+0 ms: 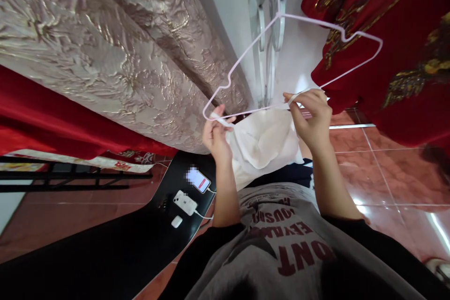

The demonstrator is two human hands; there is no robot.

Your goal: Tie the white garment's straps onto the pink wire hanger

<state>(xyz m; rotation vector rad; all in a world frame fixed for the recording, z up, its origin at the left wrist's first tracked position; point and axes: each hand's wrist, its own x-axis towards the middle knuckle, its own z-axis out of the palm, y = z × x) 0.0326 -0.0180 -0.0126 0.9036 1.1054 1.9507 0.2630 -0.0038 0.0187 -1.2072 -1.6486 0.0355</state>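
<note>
A thin pink clothes hanger (246, 54) hangs in front of me, tilted, with its lower bar just over a white strappy garment (265, 138) that has padded cups. My left hand (218, 135) is at the hanger's lower left corner, its fingers curled around a white strap. My right hand (312, 115) pinches the other strap between thumb and index finger, close to the bar on the right. The garment drapes down between both hands toward my lap, and its lower part is folded out of sight.
Pale embossed brocade (105, 56) hangs on the left, and red cloth with gold embroidery (390, 65) on the right. White metal rack bars (269, 33) stand behind the hanger. A black bench (105, 248) holds two phones (185, 202) with cables and a small white case (176, 221).
</note>
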